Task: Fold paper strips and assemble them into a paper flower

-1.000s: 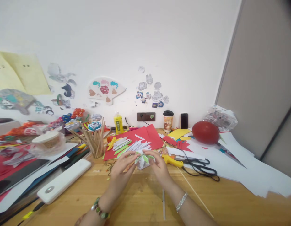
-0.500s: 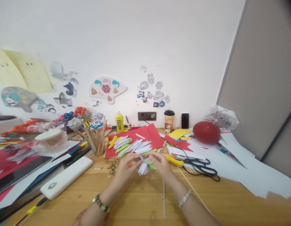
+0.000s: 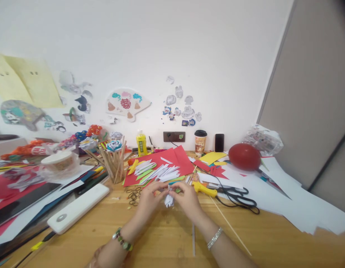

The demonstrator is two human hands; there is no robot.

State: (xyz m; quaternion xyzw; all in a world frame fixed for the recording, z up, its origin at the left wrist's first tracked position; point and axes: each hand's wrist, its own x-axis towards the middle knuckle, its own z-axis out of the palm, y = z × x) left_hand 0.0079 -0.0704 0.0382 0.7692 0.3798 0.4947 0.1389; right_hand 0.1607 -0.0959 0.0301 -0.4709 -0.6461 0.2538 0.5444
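Between my two hands is a small white folded-paper flower (image 3: pixel 169 201), its petals pointing down toward the wooden table. My left hand (image 3: pixel 152 195) pinches it from the left with thumb and forefinger. From the right, my right hand (image 3: pixel 186 196) pinches it near the top, the fingertips of both hands almost meeting. A bit of blue (image 3: pixel 175 183) shows above the fingers, too small to name. Just beyond my hands, folded white and green paper pieces (image 3: pixel 158 173) lie on red paper (image 3: pixel 183 160). Several rubber bands (image 3: pixel 133 197) lie beside my left hand.
Right of my hands lie a yellow glue gun (image 3: pixel 204 189) and black-handled scissors (image 3: pixel 242 199). A cup of sticks (image 3: pixel 115 167), a yellow-labelled bottle (image 3: pixel 141 143), a coffee cup (image 3: pixel 200 143) and a red balloon (image 3: pixel 245 157) stand farther back. A white power bank (image 3: pixel 80 208) lies left.
My hands have drawn closer together around the paper flower, and my right hand has shifted slightly left. The green paper that showed beside the flower is now mostly hidden.
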